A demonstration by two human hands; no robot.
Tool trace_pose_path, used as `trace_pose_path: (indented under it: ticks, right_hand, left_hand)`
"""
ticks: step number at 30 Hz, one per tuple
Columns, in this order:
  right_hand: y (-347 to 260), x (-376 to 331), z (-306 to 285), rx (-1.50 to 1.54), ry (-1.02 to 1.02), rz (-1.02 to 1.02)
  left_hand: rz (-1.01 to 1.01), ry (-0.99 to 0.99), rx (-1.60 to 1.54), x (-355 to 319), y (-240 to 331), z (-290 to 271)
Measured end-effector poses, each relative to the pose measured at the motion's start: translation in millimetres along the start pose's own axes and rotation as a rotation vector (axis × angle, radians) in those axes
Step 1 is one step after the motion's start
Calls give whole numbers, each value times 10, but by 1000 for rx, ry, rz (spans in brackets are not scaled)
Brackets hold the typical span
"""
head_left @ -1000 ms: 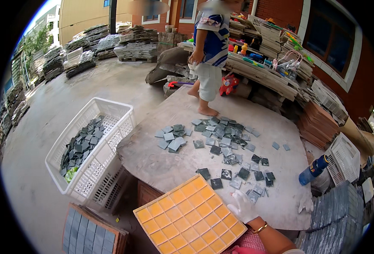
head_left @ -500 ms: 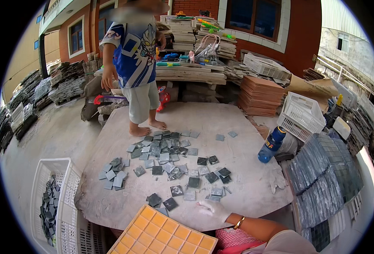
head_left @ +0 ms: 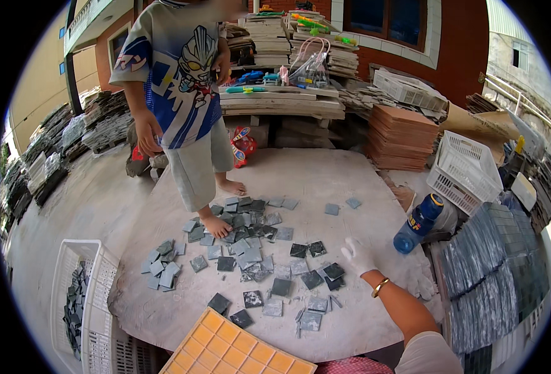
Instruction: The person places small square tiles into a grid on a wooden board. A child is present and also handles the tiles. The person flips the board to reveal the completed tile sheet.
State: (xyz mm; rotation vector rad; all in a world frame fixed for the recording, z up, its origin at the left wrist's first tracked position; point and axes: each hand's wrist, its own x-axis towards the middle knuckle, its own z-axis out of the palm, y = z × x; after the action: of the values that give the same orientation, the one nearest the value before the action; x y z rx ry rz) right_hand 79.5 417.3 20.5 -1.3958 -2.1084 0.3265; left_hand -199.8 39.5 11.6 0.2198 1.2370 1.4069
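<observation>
My right hand [head_left: 358,257], in a white glove with a gold bangle at the wrist, reaches over the wooden board [head_left: 363,324]. Its fingers look stretched out, and I see nothing in them. To its left, dark and grey square stone tiles [head_left: 281,287] lie scattered, some overlapping. A few tiles with thin slivers [head_left: 311,321] lie nearer to me. At the lower edge sits a yellow gridded tray [head_left: 238,343] with a pale frame; its near part is cut off. My left hand is out of sight.
A barefoot person [head_left: 191,124] stands on the board, one foot on the tiles. A blue bottle [head_left: 417,224] stands at the right, beside wrapped tile stacks [head_left: 481,280]. A white crate [head_left: 91,311] of dark pieces stands left. Red slabs [head_left: 401,137] are piled behind.
My right hand has moved away from the near tiles, forward and to the right. The person on the board has stepped closer, one foot now on the tile heap. The view has shifted slightly.
</observation>
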Motion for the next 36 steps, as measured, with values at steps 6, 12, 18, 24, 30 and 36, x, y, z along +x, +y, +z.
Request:
trace_pose_path:
  ticks: [6,12,18,24,30,36]
  right_hand:
    - [828,1177,135,-189,109,189]
    - [1155,1758,255,-350,6,255]
    - [1013,2066,317,294,-100,168]
    - [843,2114,316,-3,-372,-123]
    - [433,1957,292,-232,-429,-54]
    - [-130,2148,727,-112,-353,-111]
  left_hand:
    - [11,53,22,323,30,331]
    - [-13,164,3,494,-22,452]
    - [-42,232,-27,559,-98,460]
    - [-49,254,-37,568,-114,444]
    - [-33,261,-51,505,-123,394]
    - [-18,289,-80,423,-178,309]
